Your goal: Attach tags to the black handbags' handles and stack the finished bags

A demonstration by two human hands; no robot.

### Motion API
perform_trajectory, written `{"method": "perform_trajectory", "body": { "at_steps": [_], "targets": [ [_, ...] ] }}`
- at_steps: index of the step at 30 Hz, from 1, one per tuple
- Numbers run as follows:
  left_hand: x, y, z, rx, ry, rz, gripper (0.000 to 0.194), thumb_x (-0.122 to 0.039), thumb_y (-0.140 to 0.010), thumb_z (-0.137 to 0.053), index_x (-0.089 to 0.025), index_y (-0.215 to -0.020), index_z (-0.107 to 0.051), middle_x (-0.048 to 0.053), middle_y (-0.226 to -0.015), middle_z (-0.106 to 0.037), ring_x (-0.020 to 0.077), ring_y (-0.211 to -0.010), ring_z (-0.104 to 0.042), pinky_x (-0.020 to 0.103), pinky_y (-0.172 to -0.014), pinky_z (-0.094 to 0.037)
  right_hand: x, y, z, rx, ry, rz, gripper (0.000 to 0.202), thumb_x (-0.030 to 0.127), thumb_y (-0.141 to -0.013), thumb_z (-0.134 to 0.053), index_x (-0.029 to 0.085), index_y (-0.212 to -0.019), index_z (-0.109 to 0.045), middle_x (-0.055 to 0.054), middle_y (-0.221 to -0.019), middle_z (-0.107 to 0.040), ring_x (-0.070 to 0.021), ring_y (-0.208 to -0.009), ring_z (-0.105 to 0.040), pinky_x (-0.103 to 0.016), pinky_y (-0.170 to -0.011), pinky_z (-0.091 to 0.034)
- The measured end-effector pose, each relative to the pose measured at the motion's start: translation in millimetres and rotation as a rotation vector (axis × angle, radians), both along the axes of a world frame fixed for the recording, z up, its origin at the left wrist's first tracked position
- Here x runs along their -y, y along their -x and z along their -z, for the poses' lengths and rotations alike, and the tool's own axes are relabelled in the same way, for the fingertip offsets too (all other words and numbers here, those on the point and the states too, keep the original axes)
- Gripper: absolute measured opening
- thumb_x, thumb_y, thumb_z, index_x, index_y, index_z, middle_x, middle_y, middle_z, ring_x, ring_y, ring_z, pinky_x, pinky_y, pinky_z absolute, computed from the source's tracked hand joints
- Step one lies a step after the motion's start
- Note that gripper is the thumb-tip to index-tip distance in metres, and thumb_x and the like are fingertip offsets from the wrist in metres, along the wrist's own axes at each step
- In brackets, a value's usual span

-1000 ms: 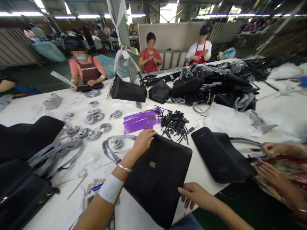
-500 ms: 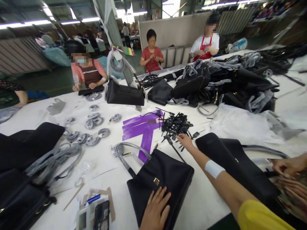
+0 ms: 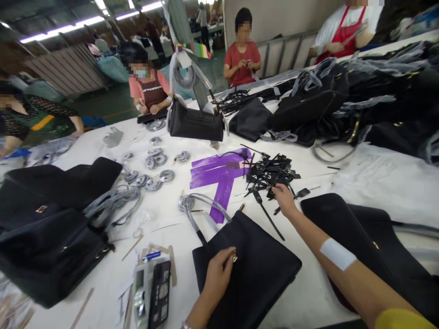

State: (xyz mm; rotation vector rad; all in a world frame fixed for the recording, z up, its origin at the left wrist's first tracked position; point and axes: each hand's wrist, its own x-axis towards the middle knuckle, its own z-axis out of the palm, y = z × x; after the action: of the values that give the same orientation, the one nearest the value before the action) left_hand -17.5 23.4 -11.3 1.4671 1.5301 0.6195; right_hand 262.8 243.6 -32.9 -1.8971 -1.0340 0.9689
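L hand (image 3: 217, 275) on blk bag (image 3: 262, 269), by clasp (image 3: 235, 257) – R hand (image 3: 284, 199) at strap pile (image 3: 270, 171).

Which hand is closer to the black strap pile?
Right. The right hand has its fingertips at the near edge of the strap pile; the left hand is farther off, on the bag by its clasp.
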Motion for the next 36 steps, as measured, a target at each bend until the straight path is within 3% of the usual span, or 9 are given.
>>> {"method": "perform_trajectory", "body": {
  "at_steps": [3,5,10,15,20,24,29,33,36],
  "targets": [
    [-36.8,1.7,15.0,0.12,0.053,-0.217,0.035,-0.031,-0.089,-0.046,-0.021,-0.12,-0.059,0.008,-0.114,-0.068,0.0205,-0.104,-0.065,0.039,-0.096,-0.051,37.3,20.1,-24.9,-0.402,-0.009,-0.158,0.033,0.039,-0.075,-0.054,0.019,-0.101,-0.057,-0.003,-0.078,-0.064,-0.0154,-0.063,-0.059,-0.027,-0.058,-0.046],
    [-65.1,-0.4,30.6,0.141,0.081,-0.342,0.034,-0.026,-0.088,-0.046,-0.019,-0.12,-0.057,0.009,-0.118,-0.066,0.0204,-0.107,-0.063,0.038,-0.095,-0.05,66.2,40.1,-38.0,-0.506,0.042,-0.261,0.033,0.044,-0.075,-0.056,0.019,-0.097,-0.057,-0.001,-0.072,-0.06,-0.0128,-0.056,-0.053,-0.024,-0.05,-0.04],
    [-126.4,-15.7,58.6,0.119,0.218,-0.523,0.032,-0.022,-0.084,-0.054,-0.012,-0.113,-0.058,0.014,-0.11,-0.068,0.021,-0.102,-0.064,0.033,-0.087,-0.049,128.9,84.0,-43.4,-0.285,0.096,-0.423,0.043,0.06,-0.077,-0.052,0.021,-0.092,-0.063,-0.001,-0.076,-0.063,-0.0175,-0.069,-0.057,-0.027,-0.06,-0.045],
    [-132.5,-21.8,67.3,0.142,0.256,-0.515,0.03,-0.02,-0.069,-0.07,-0.012,-0.096,-0.062,0.01,-0.088,-0.07,0.0233,-0.092,-0.064,0.034,-0.085,-0.048,168.9,87.7,-34.6,-0.052,0.095,-0.367,0.049,0.057,-0.077,-0.054,0.023,-0.112,-0.062,-0.005,-0.095,-0.067,-0.0232,-0.086,-0.061,-0.034,-0.078,-0.047],
    [-109.3,-26.6,59.9,0.335,0.292,-0.436,0.019,-0.027,-0.077,-0.063,-0.015,-0.091,-0.061,0.005,-0.079,-0.067,0.017,-0.078,-0.065,0.029,-0.075,-0.05,194.7,76.4,-35.9,-0.141,0.101,-0.261,0.055,0.055,-0.085,-0.041,0.02,-0.124,-0.055,-0.006,-0.092,-0.066,-0.0164,-0.06,-0.055,-0.03,-0.056,-0.045],
    [-105.7,-27.7,44.4,0.505,0.321,-0.336,0.029,-0.031,-0.079,-0.061,-0.013,-0.103,-0.059,0.006,-0.078,-0.067,0.0155,-0.073,-0.064,0.028,-0.07,-0.051,185.5,74.0,-36.9,-0.212,-0.004,-0.125,0.054,0.053,-0.085,-0.04,0.018,-0.124,-0.053,-0.01,-0.105,-0.066,-0.0177,-0.073,-0.06,-0.029,-0.061,-0.048],
    [-106.7,-21.1,15.3,0.682,0.185,0.081,0.03,-0.024,-0.079,-0.057,-0.015,-0.107,-0.064,0.009,-0.1,-0.068,0.0188,-0.092,-0.063,0.032,-0.085,-0.049,146.6,74.2,-33.4,-0.176,0.042,-0.154,0.047,0.041,-0.084,-0.042,0.017,-0.121,-0.055,-0.009,-0.1,-0.07,-0.0176,-0.076,-0.062,-0.025,-0.056,-0.048],
    [-103.4,-19.9,5.2,0.417,-0.111,0.24,0.028,-0.017,-0.082,-0.049,-0.02,-0.101,-0.07,0.009,-0.122,-0.061,0.0229,-0.114,-0.054,0.036,-0.094,-0.045,128.1,73.3,-29.6,-0.07,0.162,-0.432,0.033,0.034,-0.08,-0.048,0.018,-0.1,-0.068,-0.006,-0.083,-0.071,-0.0154,-0.064,-0.06,-0.024,-0.049,-0.044],
    [-102.3,-19.4,7.1,0.03,-0.184,0.305,0.025,-0.015,-0.082,-0.05,-0.023,-0.089,-0.072,0.006,-0.114,-0.066,0.0223,-0.108,-0.057,0.035,-0.093,-0.045,126.6,69.9,-28.4,-0.079,0.102,-0.538,0.03,0.037,-0.08,-0.052,0.021,-0.095,-0.072,-0.004,-0.082,-0.071,-0.0168,-0.069,-0.062,-0.026,-0.053,-0.047]
  ]
}}
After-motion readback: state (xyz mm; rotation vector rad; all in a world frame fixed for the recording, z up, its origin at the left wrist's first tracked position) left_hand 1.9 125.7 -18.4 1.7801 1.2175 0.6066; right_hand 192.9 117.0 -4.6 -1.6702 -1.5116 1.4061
